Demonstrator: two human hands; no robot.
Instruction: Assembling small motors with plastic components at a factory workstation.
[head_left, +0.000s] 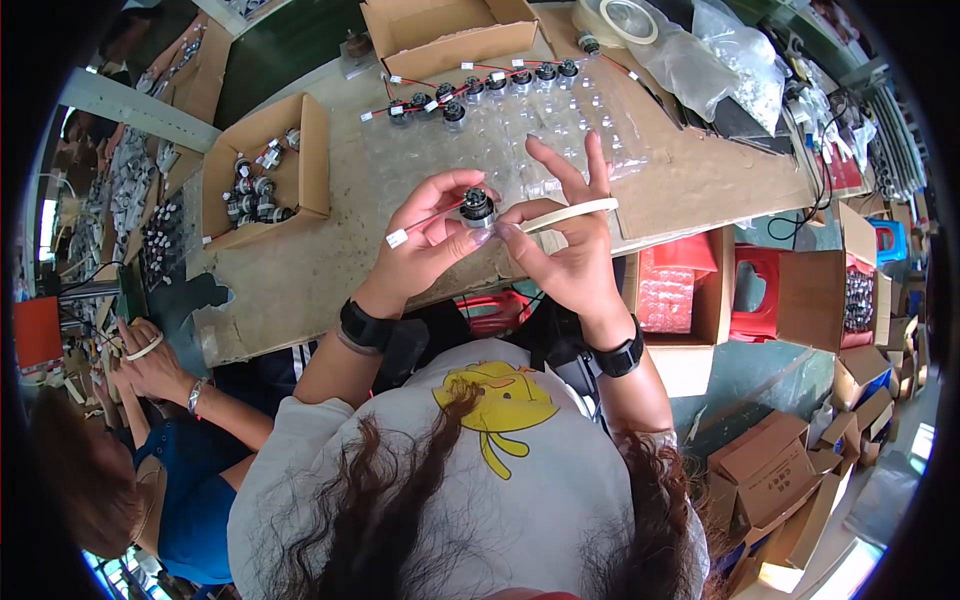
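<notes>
My left hand holds a small round motor with a black top and a silvery body between thumb and fingers. From it a red wire runs left to a white connector. My right hand has its thumb and index finger pinched right beside the motor, other fingers raised and spread. A narrow cream roll of tape, seen nearly edge-on, sits around fingers of that hand. Whether a loose tape end is in the pinch I cannot make out.
Ahead, several similar motors stand in a clear plastic blister tray. An open cardboard box of motors is at left, another box at the back. Plastic bags lie back right. A co-worker's hand is at left.
</notes>
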